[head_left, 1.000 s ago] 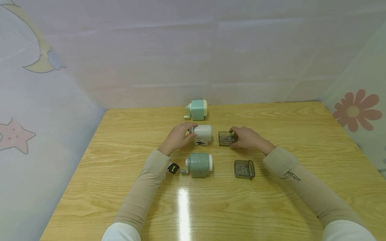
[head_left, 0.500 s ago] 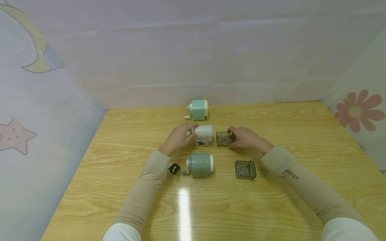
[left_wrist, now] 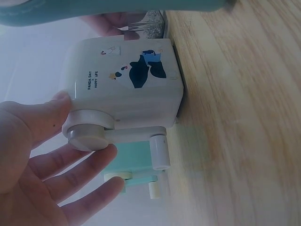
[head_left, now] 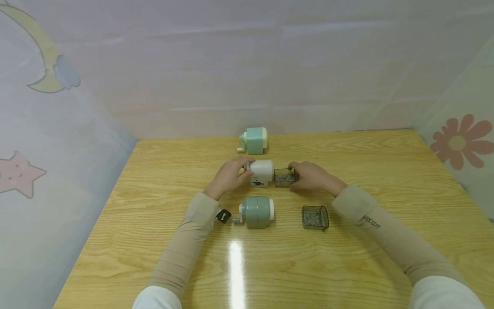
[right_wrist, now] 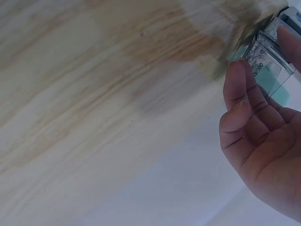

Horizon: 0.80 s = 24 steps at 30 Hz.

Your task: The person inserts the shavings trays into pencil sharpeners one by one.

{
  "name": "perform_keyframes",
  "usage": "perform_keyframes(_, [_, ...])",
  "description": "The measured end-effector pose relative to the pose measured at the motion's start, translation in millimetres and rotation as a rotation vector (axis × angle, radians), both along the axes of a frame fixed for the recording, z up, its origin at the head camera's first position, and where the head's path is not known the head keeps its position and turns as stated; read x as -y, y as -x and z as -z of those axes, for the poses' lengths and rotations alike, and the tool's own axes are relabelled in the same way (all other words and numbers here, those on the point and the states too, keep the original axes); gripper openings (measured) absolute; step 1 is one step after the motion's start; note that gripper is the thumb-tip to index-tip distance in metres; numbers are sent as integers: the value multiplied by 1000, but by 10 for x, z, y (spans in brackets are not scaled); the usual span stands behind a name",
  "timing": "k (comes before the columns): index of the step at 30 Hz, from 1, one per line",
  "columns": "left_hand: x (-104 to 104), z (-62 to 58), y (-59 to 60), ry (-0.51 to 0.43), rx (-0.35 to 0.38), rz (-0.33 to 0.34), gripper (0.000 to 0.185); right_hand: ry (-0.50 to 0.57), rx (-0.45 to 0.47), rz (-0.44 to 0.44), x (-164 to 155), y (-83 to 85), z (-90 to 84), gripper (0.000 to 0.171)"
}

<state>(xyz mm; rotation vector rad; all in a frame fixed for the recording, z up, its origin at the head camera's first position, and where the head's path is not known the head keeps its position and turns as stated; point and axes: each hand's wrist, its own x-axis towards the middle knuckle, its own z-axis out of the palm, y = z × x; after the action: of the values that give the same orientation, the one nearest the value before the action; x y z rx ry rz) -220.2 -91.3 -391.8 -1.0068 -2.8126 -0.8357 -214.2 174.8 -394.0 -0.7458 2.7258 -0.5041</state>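
Note:
In the head view my left hand (head_left: pixel 229 177) grips a white crank pencil sharpener (head_left: pixel 262 172) at its crank end. The left wrist view shows the thumb on the body of this sharpener (left_wrist: pixel 129 80) and the fingers round behind the knob; a panda picture decorates its side. My right hand (head_left: pixel 311 177) pinches a clear smoky shavings drawer (head_left: pixel 283 178) between thumb and fingers. Grey shavings lie inside the drawer, and its far end is right at the sharpener's side opposite the crank. The right wrist view shows the drawer (right_wrist: pixel 263 63) only partly, behind the fingers.
A teal-and-cream pencil sharpener (head_left: pixel 254 140) stands behind, near the table's back edge. Closer in lies a dark green sharpener (head_left: pixel 257 212) with a white end. To its right sits a second smoky drawer (head_left: pixel 314 217) with shavings. A black strap device (head_left: pixel 223 216) is at the left wrist.
My right hand has slid the drawer leftward, narrowing the gap to the white sharpener. My left hand keeps its grip on the sharpener, nearly still.

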Motion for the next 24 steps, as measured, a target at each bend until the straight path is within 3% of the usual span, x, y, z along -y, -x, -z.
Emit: perform_keyframes(24, [0, -9, -8, -10, 15, -4, 37, 33, 10, -16, 93, 42, 36, 61])
